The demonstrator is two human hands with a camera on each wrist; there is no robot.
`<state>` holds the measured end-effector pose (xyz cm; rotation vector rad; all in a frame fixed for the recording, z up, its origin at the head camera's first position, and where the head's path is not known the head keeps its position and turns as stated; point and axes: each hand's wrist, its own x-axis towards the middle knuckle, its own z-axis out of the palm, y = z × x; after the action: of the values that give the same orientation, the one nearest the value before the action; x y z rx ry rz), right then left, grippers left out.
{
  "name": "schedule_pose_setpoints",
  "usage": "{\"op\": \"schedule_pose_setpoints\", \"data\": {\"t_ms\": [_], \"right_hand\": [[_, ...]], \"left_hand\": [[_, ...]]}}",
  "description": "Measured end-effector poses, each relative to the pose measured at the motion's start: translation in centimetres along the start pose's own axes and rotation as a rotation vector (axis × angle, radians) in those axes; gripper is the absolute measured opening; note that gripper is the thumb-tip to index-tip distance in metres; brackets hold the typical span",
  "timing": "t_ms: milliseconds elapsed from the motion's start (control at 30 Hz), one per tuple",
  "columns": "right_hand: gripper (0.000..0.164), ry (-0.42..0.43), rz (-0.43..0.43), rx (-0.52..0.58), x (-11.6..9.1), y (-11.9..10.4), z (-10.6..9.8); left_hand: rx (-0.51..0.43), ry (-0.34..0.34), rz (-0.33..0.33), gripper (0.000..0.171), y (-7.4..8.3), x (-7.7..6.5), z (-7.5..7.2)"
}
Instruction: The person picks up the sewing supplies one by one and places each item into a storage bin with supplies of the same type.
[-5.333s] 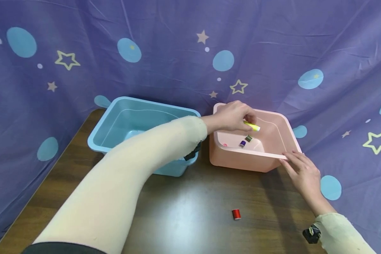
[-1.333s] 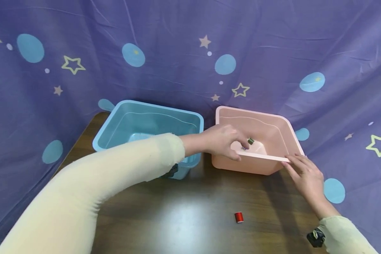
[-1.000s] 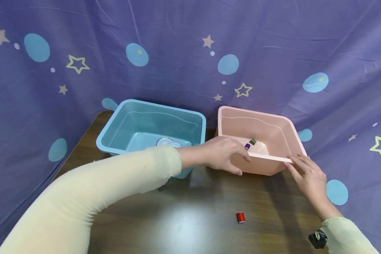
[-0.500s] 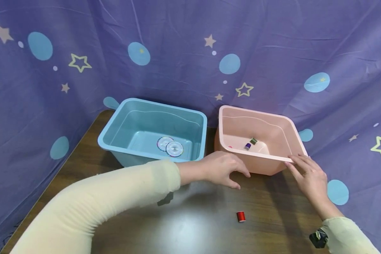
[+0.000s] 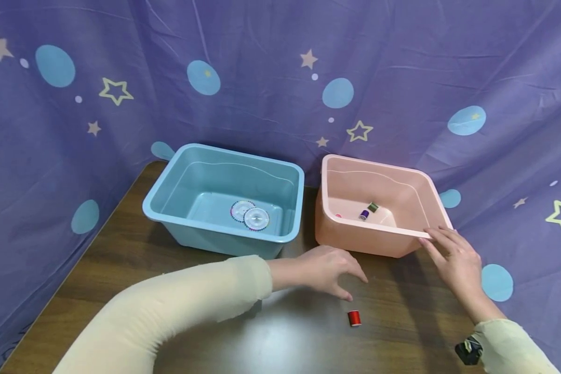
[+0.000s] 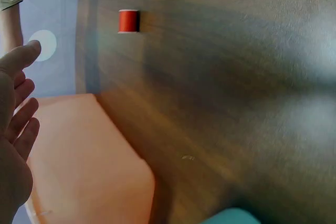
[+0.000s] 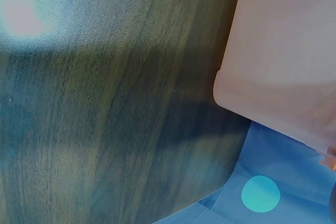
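Note:
My left hand [image 5: 327, 270] hovers above the table in front of the bins, thumb and fingers spread apart with nothing between them. Just below its thumb in the head view, a red thread spool [image 5: 354, 318] stands on the wood; the left wrist view also has this spool [image 6: 128, 21]. My right hand [image 5: 453, 259] rests its fingers and thumb at the near right corner of the pink bin [image 5: 360, 239]. Inside that bin lie a purple thread spool [image 5: 364, 214], a green spool [image 5: 373, 207] and a small pink item [image 5: 338, 215] half hidden by the rim.
A light blue bin [image 5: 215, 236] stands left of the pink one, holding two round pin wheels [image 5: 256, 219] that overlap. Both bins stand on a brown wooden table [image 5: 117, 254]. A purple patterned curtain [image 5: 262, 67] hangs close behind them.
Earlier my left hand held a yellow item over the pink bin. Since then it has emptied, left the bin and come down toward the red spool. My right hand has stayed at the corner.

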<state>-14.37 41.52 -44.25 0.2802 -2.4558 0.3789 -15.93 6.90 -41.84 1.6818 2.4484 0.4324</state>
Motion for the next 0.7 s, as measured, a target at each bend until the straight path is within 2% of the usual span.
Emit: {"op": "schedule_pose_setpoints", "data": {"t_ms": [133,367,700], "right_hand": [[0.038,0.003,-0.003,0.001,0.0,0.0,0.0],[0.036,-0.004,0.007,0.001,-0.1,0.2,0.1],[0.038,-0.005,0.006,0.0,0.0,0.2,0.1]], "left_hand": [[-0.008,-0.02,0.006,0.049,-0.2,0.3,1.3],[-0.109,-0.053,-0.018,0.051,-0.8,0.8,3.3],[-0.12,-0.062,-0.038,0.052,-1.3,1.1,6.4]]}}
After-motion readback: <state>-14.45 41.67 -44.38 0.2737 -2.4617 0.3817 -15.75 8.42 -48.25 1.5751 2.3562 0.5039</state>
